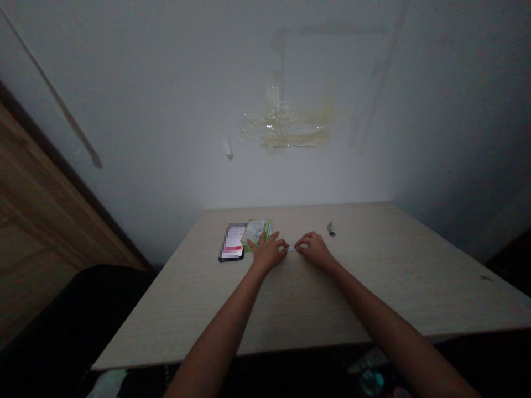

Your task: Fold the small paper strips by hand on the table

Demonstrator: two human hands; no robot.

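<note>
A small whitish piece (291,247) lies on the table between my two hands. My left hand (269,251) has its fingers spread, some of them over the green and white packet (256,229), while its index finger and thumb touch the left side of the small piece. From the right, my right hand (312,247) has its fingers bent together in a pinch at the other side of that piece. Just left of the packet is a phone (233,242) with a lit screen, the packet's edge close to it or over it.
The pale wooden table (373,287) stands against a grey wall with clear tape (286,127) on it. A small crumpled scrap (331,228) lies beyond my right hand. Dark shapes and some objects are below the table's front edge.
</note>
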